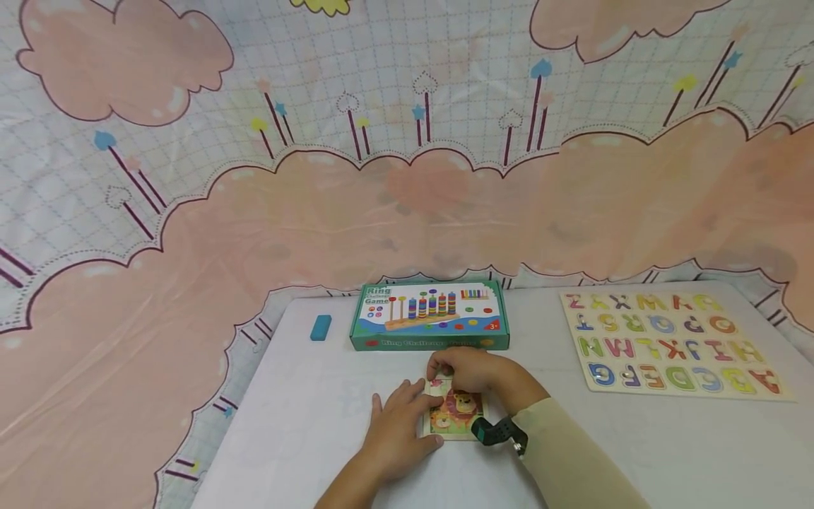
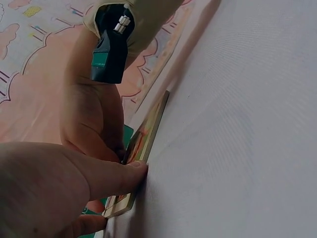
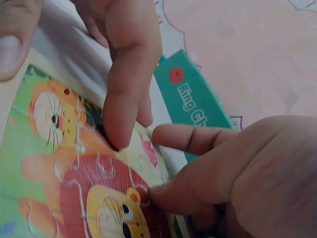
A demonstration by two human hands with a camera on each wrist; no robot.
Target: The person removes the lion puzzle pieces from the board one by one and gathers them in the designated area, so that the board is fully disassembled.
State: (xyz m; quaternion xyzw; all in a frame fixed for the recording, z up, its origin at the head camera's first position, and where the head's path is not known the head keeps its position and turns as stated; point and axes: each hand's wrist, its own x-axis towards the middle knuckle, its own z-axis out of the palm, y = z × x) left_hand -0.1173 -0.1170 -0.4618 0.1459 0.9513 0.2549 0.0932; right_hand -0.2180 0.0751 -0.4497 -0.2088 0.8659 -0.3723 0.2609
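A small jigsaw puzzle (image 1: 464,417) with a lion picture lies in a pale frame on the white table, between both hands. My left hand (image 1: 397,428) rests at its left side, fingers spread. Its thumb lies along the near edge, and one fairly straight finger (image 3: 121,109) presses down beside the smaller lion's head in the right wrist view. My right hand (image 1: 473,371) reaches over the far edge with curled fingers. Its thumb (image 3: 166,196) touches the big lion's mane, while the forefinger (image 3: 190,138) bends at the far border. The right palm hides part of the picture.
Behind the puzzle stands a green Ring Challenge Game box (image 1: 429,343), close to the right hand. A blue block (image 1: 321,327) lies left of it. At the right is a wooden alphabet board (image 1: 683,353) with coloured letters. A patterned cloth (image 1: 407,212) hangs behind the table.
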